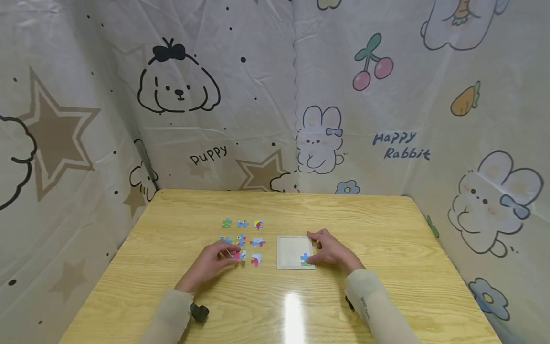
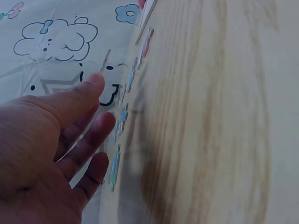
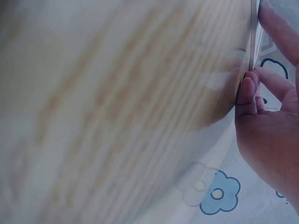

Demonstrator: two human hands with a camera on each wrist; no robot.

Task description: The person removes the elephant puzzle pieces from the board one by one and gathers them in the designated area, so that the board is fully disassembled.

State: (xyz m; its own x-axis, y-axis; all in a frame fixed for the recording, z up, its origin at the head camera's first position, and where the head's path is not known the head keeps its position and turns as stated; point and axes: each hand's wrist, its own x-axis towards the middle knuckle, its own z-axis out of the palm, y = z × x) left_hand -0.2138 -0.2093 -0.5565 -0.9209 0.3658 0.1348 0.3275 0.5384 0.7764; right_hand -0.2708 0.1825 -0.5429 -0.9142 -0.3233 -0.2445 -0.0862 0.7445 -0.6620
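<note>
My left hand (image 1: pixel 216 256) is over the near left of a group of jigsaw pieces. In the left wrist view a thin jigsaw piece (image 2: pixel 106 60), seen edge-on, is pinched at the thumb tip; a red and green part of it (image 1: pixel 237 256) shows by the fingers in the head view. At its right side, a square wooden puzzle tray (image 1: pixel 289 266) is held by my right hand (image 1: pixel 331 248), one finger at the far corner and the thumb lower down. A blue and green piece (image 1: pixel 304 258) sits in the tray's near right corner, beside that thumb.
Several loose pieces lie in rows left of the tray, among them a green piece (image 1: pixel 226 223), a yellow and red piece (image 1: pixel 258 224) and a white and red piece (image 1: pixel 256 259). The wooden table (image 1: pixel 240 306) meets printed cloth (image 1: pixel 258 95) at the back and sides.
</note>
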